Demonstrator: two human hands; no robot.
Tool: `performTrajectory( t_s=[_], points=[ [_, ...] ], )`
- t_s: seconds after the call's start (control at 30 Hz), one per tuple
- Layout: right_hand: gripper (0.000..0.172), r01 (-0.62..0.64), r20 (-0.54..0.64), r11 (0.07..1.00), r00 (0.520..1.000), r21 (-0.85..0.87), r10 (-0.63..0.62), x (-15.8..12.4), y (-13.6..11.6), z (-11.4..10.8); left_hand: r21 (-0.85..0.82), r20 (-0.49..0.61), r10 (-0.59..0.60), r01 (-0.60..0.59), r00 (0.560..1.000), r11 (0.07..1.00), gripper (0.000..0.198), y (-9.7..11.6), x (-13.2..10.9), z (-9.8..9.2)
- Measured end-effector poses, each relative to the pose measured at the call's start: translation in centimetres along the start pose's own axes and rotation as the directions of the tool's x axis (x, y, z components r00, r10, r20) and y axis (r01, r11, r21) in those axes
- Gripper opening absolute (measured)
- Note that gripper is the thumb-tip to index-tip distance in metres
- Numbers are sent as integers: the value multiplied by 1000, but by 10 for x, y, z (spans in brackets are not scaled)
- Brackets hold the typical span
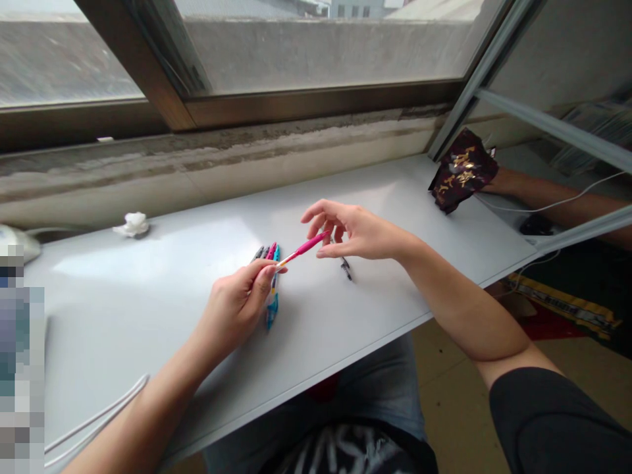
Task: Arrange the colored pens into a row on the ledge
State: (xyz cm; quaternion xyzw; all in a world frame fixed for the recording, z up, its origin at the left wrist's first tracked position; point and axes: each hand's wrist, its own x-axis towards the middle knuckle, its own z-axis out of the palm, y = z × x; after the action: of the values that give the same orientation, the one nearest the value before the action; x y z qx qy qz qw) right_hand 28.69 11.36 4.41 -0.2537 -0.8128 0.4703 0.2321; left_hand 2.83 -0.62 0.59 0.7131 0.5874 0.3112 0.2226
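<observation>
Between thumb and fingers, my left hand (241, 299) pinches a pink pen (309, 244) above the table, its pink grip end pointing up to the right. My right hand (358, 230) is beside that end, fingers curved and apart, seemingly holding nothing; whether a fingertip touches the pen I cannot tell. Behind and below my left hand lie several pens in a row, among them a blue pen (272, 313) and darker ones partly covered by the hand. Under my right hand a black pen (346, 268) rests on the table, partly hidden.
The white table (123, 316) runs along a window wall. A crumpled white tissue (133, 225) lies at the back left, a white cable (99, 421) at the front left. On the right, beyond a metal frame (557, 125), another person's arm (548, 201) reaches to a dark packet (463, 170).
</observation>
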Motion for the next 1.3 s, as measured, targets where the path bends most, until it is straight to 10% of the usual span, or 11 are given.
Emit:
performTrajectory(
  t_s=[0.43,0.8,1.13,1.3],
  points=[
    [27,123,-167,903,984,412,-58,5,3,2,-33,19,187,-187,982,982,26,1,-5,5],
    [27,213,-421,896,906,390,-32,10,4,-1,-34,-3,138,-139,990,990,27,4,-4,5],
    [30,59,-90,898,996,435,-22,9,5,9,0,-21,120,-120,993,993,31,3,-4,6],
    [52,-87,-80,985,992,147,99,3,-1,7,39,-30,162,-161,986,986,30,2,-3,6]
  ],
)
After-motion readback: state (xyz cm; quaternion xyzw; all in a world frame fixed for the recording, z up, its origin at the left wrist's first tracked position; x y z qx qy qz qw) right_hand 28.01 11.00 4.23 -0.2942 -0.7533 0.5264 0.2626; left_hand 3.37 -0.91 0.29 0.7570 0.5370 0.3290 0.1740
